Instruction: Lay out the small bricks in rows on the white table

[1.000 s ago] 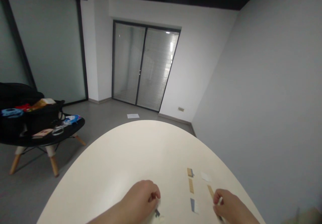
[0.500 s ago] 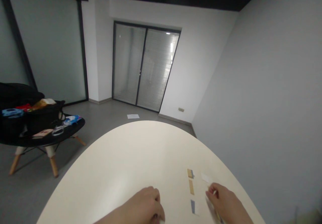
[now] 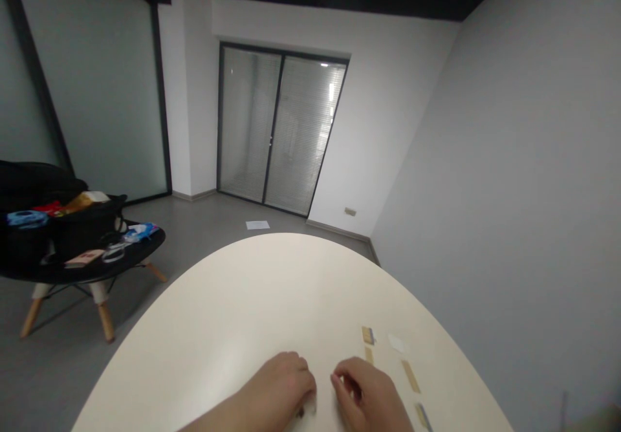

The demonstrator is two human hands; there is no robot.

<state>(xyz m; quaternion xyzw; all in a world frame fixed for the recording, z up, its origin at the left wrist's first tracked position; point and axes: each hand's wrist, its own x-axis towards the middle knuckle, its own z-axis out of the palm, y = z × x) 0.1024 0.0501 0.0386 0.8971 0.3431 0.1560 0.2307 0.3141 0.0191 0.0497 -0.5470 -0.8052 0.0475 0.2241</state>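
Note:
My left hand (image 3: pixel 284 385) rests at the near edge of the white oval table (image 3: pixel 233 315), its fingers curled over something small that is mostly hidden. My right hand (image 3: pixel 363 393) is close beside it, fingers bent inward, and I cannot tell whether it holds anything. To its right lie a tan strip (image 3: pixel 411 376) and a tan-and-blue strip (image 3: pixel 423 416). Further up are a tan piece with a blue end (image 3: pixel 368 335), a narrow tan strip (image 3: pixel 369 354) and a white paper scrap (image 3: pixel 396 343).
A low black round table (image 3: pixel 97 267) with wooden legs stands at the left, holding a black bag (image 3: pixel 39 225) and assorted items. A sheet of paper (image 3: pixel 257 225) lies on the grey floor. Walls stand to the right, and a glass door with blinds is ahead.
My right hand has moved left from the strips towards my left hand, uncovering two strips and now hiding the blue-grey piece. My left hand has stayed near the table edge.

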